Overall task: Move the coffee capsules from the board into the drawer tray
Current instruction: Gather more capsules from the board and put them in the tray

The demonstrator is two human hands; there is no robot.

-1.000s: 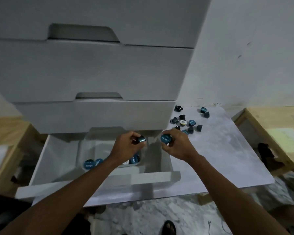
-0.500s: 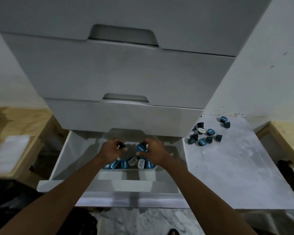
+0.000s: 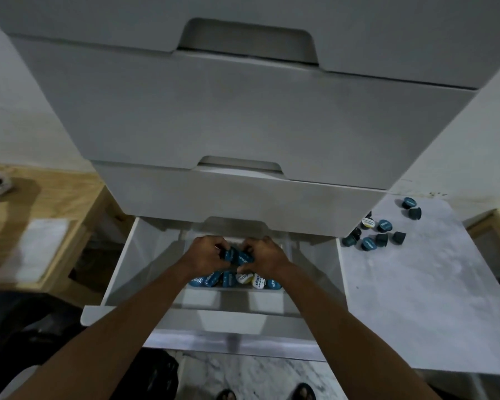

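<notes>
The bottom drawer (image 3: 96, 314) of a white cabinet stands pulled out, with a clear tray (image 3: 234, 291) inside it. Several blue-lidded and a couple of yellow-lidded capsules (image 3: 214, 280) lie along the tray's near side. Both hands are low inside the tray, close together. My left hand (image 3: 205, 252) pinches a dark capsule with a blue lid (image 3: 228, 254). My right hand (image 3: 264, 254) grips another blue-lidded capsule (image 3: 244, 258). On the marbled grey board (image 3: 416, 298) to the right, several dark capsules (image 3: 370, 242) remain near the cabinet's corner.
Closed white drawers (image 3: 237, 111) overhang the open drawer. Wooden furniture (image 3: 41, 197) with white paper (image 3: 38, 249) sits left, another wooden piece (image 3: 497, 229) right. My feet (image 3: 302, 392) show on the marble floor below.
Both hands have carried their capsules from above the drawer's right side down into the tray and closer together. The camera has swung left and nearer the cabinet.
</notes>
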